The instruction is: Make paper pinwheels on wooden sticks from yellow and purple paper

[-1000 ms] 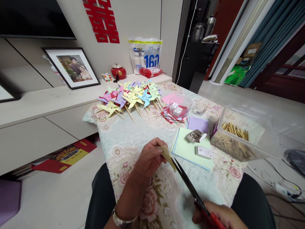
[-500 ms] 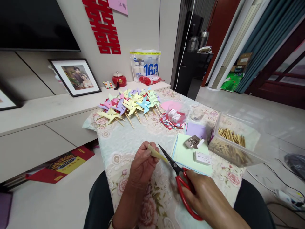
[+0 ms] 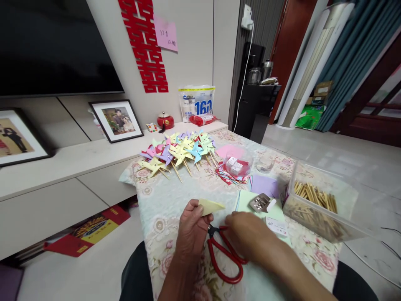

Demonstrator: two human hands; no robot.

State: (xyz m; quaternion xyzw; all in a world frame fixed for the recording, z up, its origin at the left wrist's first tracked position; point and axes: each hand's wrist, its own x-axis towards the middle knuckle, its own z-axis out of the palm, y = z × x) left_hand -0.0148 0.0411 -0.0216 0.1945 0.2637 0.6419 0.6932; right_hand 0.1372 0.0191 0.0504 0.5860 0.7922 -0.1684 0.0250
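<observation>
Folded into a small pointed piece, yellow paper (image 3: 210,206) is pinched between the thumb and fingers of my left hand (image 3: 191,228). Just below it are the red-handled scissors (image 3: 226,259), their loops toward me and their blades hidden behind my left hand. My right hand (image 3: 250,236) is beside the scissors, off the loops, its fingers smeared by motion. Beyond it lies a stack of pale green paper (image 3: 247,200), bearing an open small box of metal fasteners (image 3: 260,202) and a closed white box (image 3: 277,226).
Finished paper pinwheels (image 3: 180,152) on sticks lie at the table's far left. A clear bin of wooden sticks (image 3: 316,200) stands at right. Paper strips (image 3: 230,175), a clear tub with small boxes (image 3: 238,165) and purple paper (image 3: 265,185) lie between.
My right hand has let go of the scissors, which now lie lower and further left. The yellow paper has turned in my left hand, showing a broader face.
</observation>
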